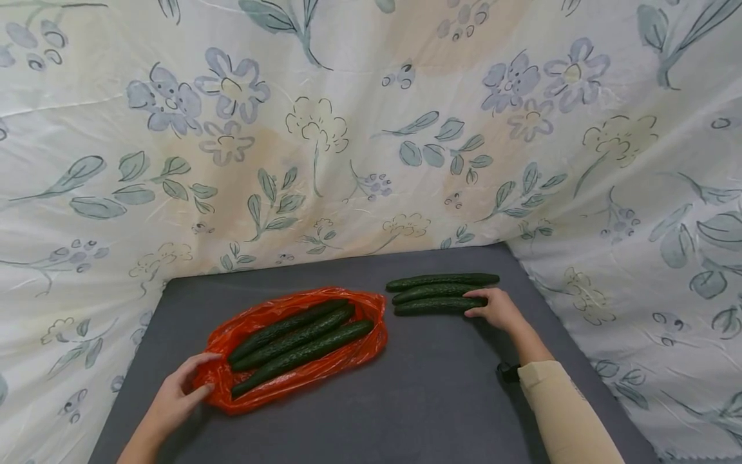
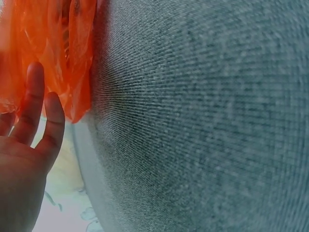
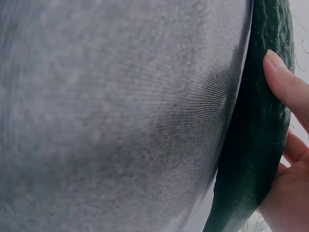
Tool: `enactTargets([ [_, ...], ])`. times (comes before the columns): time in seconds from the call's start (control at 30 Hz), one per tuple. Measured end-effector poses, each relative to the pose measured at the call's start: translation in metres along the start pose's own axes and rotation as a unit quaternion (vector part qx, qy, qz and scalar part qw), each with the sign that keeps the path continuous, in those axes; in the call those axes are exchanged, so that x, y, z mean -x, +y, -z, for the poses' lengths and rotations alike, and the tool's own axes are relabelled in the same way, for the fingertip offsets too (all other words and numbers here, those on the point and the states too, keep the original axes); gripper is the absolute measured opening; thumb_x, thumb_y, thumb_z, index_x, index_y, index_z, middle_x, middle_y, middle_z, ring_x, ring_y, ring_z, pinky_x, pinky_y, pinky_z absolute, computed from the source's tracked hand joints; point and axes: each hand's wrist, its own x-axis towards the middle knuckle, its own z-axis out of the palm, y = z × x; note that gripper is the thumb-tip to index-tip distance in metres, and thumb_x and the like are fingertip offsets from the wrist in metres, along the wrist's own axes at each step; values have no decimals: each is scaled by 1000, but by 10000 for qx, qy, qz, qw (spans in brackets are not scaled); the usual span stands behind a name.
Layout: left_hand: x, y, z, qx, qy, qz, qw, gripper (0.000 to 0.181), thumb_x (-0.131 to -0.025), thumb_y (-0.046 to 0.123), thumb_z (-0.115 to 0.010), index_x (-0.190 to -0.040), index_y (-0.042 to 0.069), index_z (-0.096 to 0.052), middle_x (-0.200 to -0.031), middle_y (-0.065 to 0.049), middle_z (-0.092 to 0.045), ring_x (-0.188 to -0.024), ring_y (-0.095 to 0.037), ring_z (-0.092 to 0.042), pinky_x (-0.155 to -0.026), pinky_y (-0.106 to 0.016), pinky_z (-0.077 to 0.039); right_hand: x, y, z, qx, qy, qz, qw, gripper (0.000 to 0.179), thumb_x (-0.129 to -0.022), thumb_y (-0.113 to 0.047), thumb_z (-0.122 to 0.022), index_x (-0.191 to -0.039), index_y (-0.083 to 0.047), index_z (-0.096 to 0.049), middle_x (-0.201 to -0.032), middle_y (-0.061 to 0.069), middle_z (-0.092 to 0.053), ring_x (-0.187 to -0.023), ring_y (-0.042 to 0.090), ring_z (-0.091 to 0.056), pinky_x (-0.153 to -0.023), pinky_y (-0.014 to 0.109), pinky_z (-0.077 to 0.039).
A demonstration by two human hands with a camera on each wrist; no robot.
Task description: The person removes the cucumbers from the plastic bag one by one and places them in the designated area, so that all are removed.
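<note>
An orange plastic bag (image 1: 255, 317) lies on the grey table (image 1: 429, 393) at centre left, with three dark green cucumbers (image 1: 301, 341) on it. My left hand (image 1: 194, 380) rests against the bag's left end, thumb over its edge; in the left wrist view its fingers (image 2: 34, 111) lie straight beside the orange plastic (image 2: 58, 43). Three more cucumbers lie side by side at the right. My right hand (image 1: 493, 309) holds the right end of the nearest cucumber (image 1: 435, 307). In the right wrist view the thumb (image 3: 285, 82) presses on that cucumber (image 3: 256, 145), with the fingers on its other side.
A floral cloth (image 1: 348, 129) hangs behind the table and drapes down both sides. Bare grey table surface (image 1: 406, 419) stretches between the bag and the near edge. The right forearm wears a beige sleeve (image 1: 562, 412).
</note>
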Motion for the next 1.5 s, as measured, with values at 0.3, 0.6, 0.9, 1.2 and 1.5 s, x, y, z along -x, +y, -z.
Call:
enactTargets([
  [0.3,2,1,1,-40,16,19,10000,42,-91,1,-71,-131,2,-60,-130,10,-58,-111,16,-49,-82,-6,-47,-4,-9,-5,728,353,128,9966,56,-81,-25,-85,-132,-11,-67,-138,25,-58,-120,46,-57,-88,54,-52],
  [0.6,-1,0,-2,171,38,-277,9995,43,-89,-5,-70,-130,-1,-59,-131,4,-59,-113,13,-50,-83,-7,-47,0,-12,-5,800,436,15,9958,55,-81,-18,-84,-132,-9,-66,-140,26,-56,-128,48,-50,-96,61,-47],
  [0.9,-4,1,-8,153,63,-316,9994,42,-89,-5,-70,-129,0,-60,-132,-4,-59,-119,17,-45,-87,-5,-44,3,-11,6,525,633,226,9964,54,-81,-19,-84,-131,-6,-66,-136,22,-60,-127,47,-51,-98,61,-46],
  [1.2,-4,2,-5,100,29,-208,9997,41,-90,-2,-70,-130,4,-61,-131,-8,-60,-117,17,-46,-85,-7,-46,6,-26,12,67,807,244,9964,61,-86,-25,-81,-141,-11,-58,-134,19,-63,-127,42,-54,-96,60,-47],
  [1.5,-2,0,0,32,-1,-96,9999,40,-91,0,-70,-130,1,-60,-131,-9,-59,-116,17,-45,-84,-6,-46,7,-35,8,-33,879,327,9956,65,-87,-28,-80,-144,-11,-56,-133,19,-63,-121,38,-59,-92,56,-50],
])
